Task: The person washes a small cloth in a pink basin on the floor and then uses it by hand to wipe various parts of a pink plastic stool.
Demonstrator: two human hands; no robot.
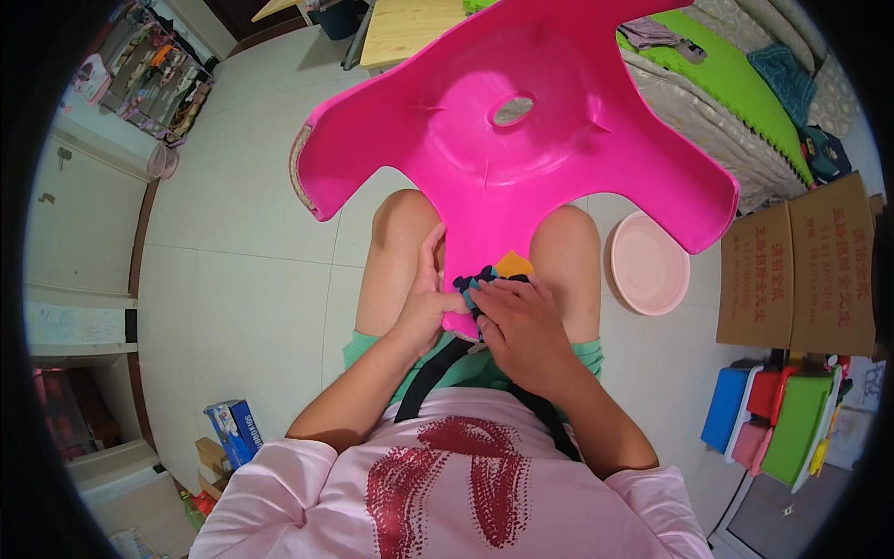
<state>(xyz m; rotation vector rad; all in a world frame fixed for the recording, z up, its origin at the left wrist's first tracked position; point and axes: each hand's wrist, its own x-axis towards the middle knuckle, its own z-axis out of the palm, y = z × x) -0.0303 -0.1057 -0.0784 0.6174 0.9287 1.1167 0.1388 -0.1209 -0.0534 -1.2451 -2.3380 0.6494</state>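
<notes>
Cloth (491,276), dark blue with orange, bunched on lap against pink stool (521,130) leg | pinched by left hand (430,303) fingertips at 9 o'clock | covered by right hand (521,326), fingers pressed together | pink basin (648,263) on floor at 3 o'clock

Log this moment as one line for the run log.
left hand: steadies pink stool leg on lap | right hand: presses dark patterned cloth onto leg end | nearby: pink basin on floor

I see a pale tiled floor (242,242), a wooden tabletop (410,28) beyond, a bed with a green mat (736,84), and cardboard boxes (801,270) at right.
</notes>
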